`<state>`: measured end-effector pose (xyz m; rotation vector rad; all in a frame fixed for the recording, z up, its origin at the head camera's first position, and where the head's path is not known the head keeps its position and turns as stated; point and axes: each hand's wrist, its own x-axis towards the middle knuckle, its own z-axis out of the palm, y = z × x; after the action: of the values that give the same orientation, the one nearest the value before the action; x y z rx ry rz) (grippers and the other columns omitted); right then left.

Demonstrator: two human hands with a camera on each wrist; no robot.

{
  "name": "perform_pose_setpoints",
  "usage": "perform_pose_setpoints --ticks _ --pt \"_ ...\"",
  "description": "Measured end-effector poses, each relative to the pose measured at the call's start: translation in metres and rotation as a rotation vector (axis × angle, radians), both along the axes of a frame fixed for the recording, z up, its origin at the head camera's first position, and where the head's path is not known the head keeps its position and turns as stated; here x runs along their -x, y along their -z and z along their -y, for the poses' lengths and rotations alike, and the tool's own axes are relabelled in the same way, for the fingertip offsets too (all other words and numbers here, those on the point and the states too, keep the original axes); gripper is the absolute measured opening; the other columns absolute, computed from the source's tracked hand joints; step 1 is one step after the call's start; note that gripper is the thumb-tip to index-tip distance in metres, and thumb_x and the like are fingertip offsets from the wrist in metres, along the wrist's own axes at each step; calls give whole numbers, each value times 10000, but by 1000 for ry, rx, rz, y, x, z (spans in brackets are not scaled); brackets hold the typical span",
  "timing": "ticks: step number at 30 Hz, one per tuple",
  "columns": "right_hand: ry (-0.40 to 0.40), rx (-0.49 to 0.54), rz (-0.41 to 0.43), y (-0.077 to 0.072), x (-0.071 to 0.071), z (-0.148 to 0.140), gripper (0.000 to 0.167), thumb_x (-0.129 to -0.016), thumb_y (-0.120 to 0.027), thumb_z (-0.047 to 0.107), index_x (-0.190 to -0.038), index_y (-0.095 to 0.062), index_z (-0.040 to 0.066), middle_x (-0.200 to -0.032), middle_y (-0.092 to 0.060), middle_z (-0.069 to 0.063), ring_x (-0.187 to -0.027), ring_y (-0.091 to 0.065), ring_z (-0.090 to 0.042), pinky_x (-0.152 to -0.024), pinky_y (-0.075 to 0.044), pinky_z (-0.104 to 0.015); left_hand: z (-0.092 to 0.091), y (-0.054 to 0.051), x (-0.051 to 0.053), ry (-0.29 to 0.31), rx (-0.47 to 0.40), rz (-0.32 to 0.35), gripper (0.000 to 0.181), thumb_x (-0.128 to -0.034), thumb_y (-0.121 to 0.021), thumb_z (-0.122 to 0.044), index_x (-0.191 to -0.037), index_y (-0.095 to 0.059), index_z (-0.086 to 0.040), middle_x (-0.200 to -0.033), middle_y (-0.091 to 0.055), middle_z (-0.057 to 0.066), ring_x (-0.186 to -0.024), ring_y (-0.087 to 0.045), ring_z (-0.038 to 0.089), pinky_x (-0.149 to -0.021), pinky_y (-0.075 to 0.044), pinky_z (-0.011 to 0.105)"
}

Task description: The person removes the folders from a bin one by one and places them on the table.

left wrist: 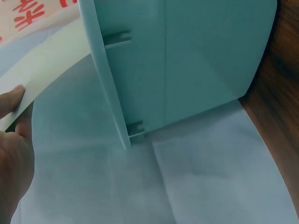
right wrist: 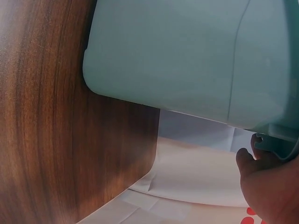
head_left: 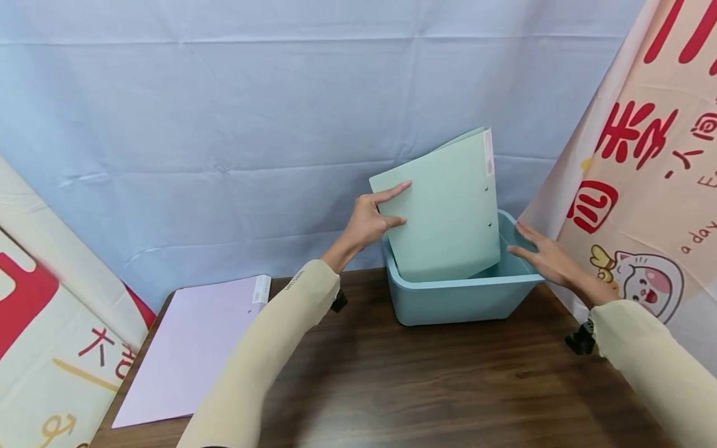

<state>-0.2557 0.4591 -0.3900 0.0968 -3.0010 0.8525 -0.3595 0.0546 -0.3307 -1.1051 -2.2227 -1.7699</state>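
A pale green folder (head_left: 442, 211) stands tilted in a blue-green plastic bin (head_left: 465, 303), its lower part inside and its upper part above the rim. My left hand (head_left: 366, 221) grips the folder by its left edge, also visible in the left wrist view, where thumb and fingers pinch the folder (left wrist: 51, 60). At the bin's right end, my right hand (head_left: 551, 258) holds the rim, its thumb over the inner side. In the right wrist view curled fingertips of that hand (right wrist: 271, 186) sit under the bin's rim (right wrist: 282, 133).
A lilac folder (head_left: 185, 342) lies flat on the left of the dark wooden table (head_left: 426, 386). A pale blue cloth (head_left: 252, 124) hangs behind the bin. Printed cloths hang at both sides, the right-hand one (head_left: 644, 205) close to the right hand.
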Motion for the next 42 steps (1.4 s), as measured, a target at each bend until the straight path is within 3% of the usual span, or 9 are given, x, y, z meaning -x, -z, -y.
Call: perform_pose_setpoints --ticks 4,6,13,16,17,19,20,24,42 --pt "0 -5 11 -2 1 -1 860 -1113 -476 495 -1689 -22 47 -1734 6 -293 -1553 -63 -602 -1139 -131 -843 4 -3 -3 -14 -4 -18 738 -868 -847 33 -1458 -646 -362 -1552 -576 -17 -409 -200 174 -468 -308 295" --pt "-1 -6 10 -2 1 -1 859 -1114 -475 491 -1686 -19 42 -1732 9 -296 -1552 -61 -603 -1139 -133 -843 5 -5 -5 -19 -8 -25 738 -866 -850 31 -1461 -644 -356 -1549 -579 -21 -423 -323 99 -485 -335 280" --pt "-7 -4 4 0 1 -1 856 -1114 -475 491 -1685 -30 35 -1732 1 -297 -1554 -65 -599 -1149 -125 -833 10 -9 -11 -33 -26 -58 731 -863 -858 22 -1480 -635 -299 -1549 -576 21 -474 -406 98 -535 -400 281" --pt "-8 -6 0 0 2 -1 857 -1113 -478 495 -1688 -32 44 -1735 -6 -291 -1558 -68 -591 -1157 -121 -826 12 -10 -12 -29 -49 -53 734 -859 -856 35 -1479 -635 -289 -1548 -580 8 -834 -687 18 -712 -546 241" --pt "-9 -5 -1 0 2 -1 855 -1113 -480 491 -1689 -31 45 -1736 -7 -291 -1559 -68 -589 -1159 -120 -824 13 -10 -13 -25 -62 -47 734 -857 -855 41 -1476 -637 -289 -1547 -582 3 -1042 -697 4 -819 -573 242" --pt "-13 -5 -3 1 2 -1 852 -1114 -481 488 -1690 -29 54 -1739 -6 -284 -1562 -67 -584 -1164 -118 -819 15 -11 -13 -14 -89 -29 737 -852 -851 57 -1468 -643 -289 -1546 -582 -3 -1377 -550 10 -1035 -543 277" --pt "-14 -5 -4 1 2 -1 852 -1113 -485 487 -1692 -31 57 -1740 -8 -281 -1562 -70 -583 -1165 -120 -818 16 -11 -14 -8 -104 -19 738 -849 -848 69 -1462 -647 -290 -1546 -583 0 -1408 -538 44 -1081 -526 302" --pt "-23 1 -4 1 1 -2 848 -1113 -491 478 -1694 -27 71 -1743 -5 -271 -1564 -69 -578 -1165 -124 -817 19 -12 -15 -9 -139 10 749 -833 -848 90 -1447 -659 -295 -1544 -584 -13 -1423 -546 112 -1108 -518 349" --pt "-27 -56 -3 -2 6 -3 864 -1108 -487 500 -1686 -45 33 -1727 -35 -307 -1538 -120 -612 -1139 -154 -834 34 -23 -24 -34 -212 66 762 -822 -846 101 -1447 -662 -296 -1533 -589 -106 -1410 -554 91 -1046 -563 367"
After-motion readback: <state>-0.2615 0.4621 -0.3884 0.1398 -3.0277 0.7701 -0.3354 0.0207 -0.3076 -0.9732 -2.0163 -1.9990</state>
